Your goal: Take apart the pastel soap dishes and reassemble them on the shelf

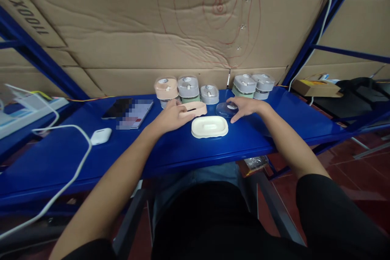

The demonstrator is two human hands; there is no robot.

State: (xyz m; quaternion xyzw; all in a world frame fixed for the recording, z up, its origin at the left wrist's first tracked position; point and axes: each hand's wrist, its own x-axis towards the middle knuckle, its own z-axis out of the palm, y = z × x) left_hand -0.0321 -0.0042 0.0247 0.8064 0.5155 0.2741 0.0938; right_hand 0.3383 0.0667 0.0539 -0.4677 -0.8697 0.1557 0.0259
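Holding a rounded, slotted peach band [200, 108] is the left hand [172, 115].

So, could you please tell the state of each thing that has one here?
Left hand: closed on peach ring
Peach ring: held at left end
Right hand: spread open at clear lid
Clear lid: apart from cream tray
Cream tray: lying flat, untouched
Rear containers: upright, lidded
White case: shut
Phone: flat, partly blurred
White cable: loose, curved
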